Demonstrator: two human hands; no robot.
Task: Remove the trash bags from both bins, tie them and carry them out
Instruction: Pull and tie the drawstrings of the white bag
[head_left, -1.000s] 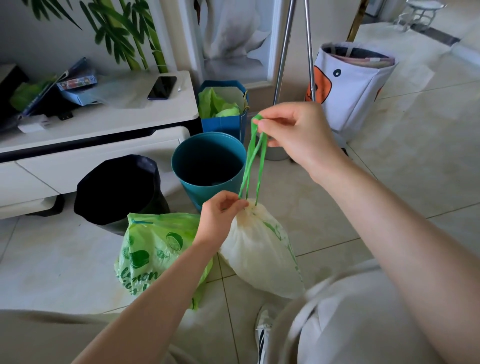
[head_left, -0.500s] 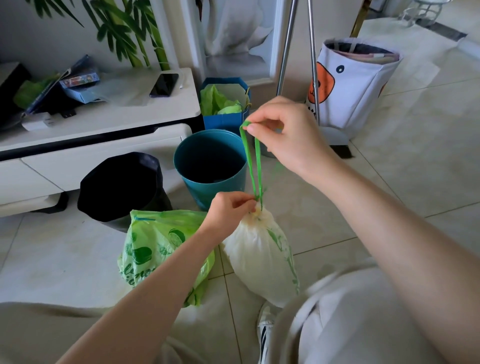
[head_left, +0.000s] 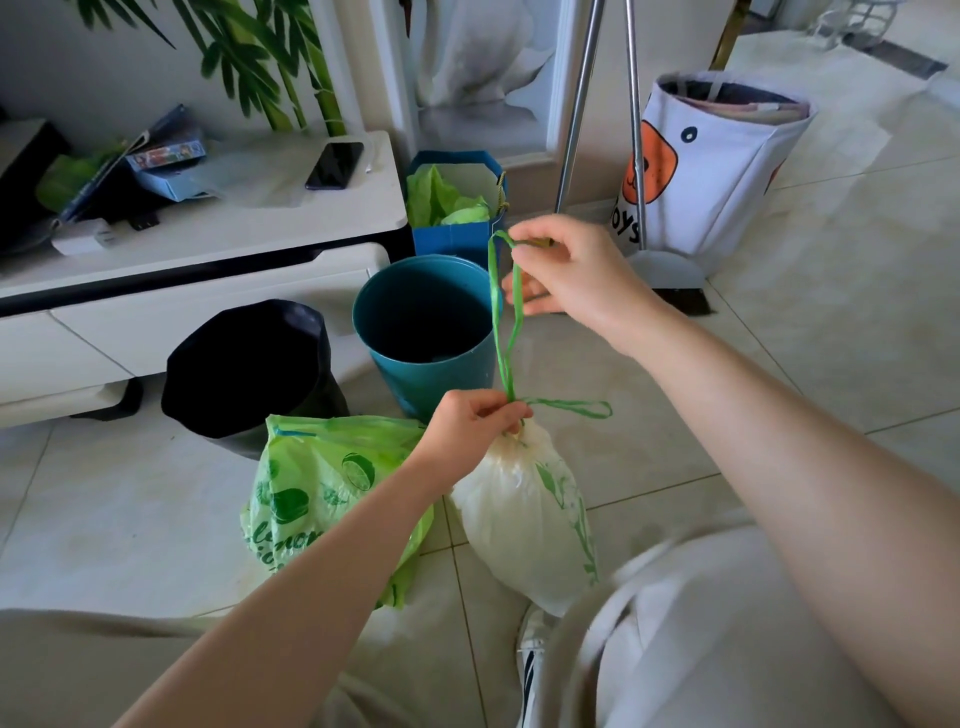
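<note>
Left hand (head_left: 475, 423) pinches the gathered neck of the white bag (head_left: 524, 519), fingers closed tight on it. Right hand (head_left: 576, 273) is up at 12 o'clock from the left one, thumb and forefinger clamped on the top of the green drawstring (head_left: 501, 322), other fingers loosely curled. White bag hangs low centre, just above the floor tiles, touching the green bag (head_left: 311, 488) at its 9 o'clock; the green bag sits on the floor.

Diff vs half a second ago:
- the string ran as two tight parallel strands then; now a loose loop of it sticks out sideways at 3 o'clock from the neck
- the vertical strands have spread into an open loop
- right hand has lifted a bit and shifted right, string pulled longer
- left hand grip unchanged, same spot on the neck
- green bag hasn't moved

Teal bin (head_left: 426, 332) at 12 o'clock of the bags, no liner visible inside. Black bin (head_left: 249, 369) at 10 o'clock, beside the white cabinet (head_left: 208, 270). Both bins upright, apart from each other
</note>
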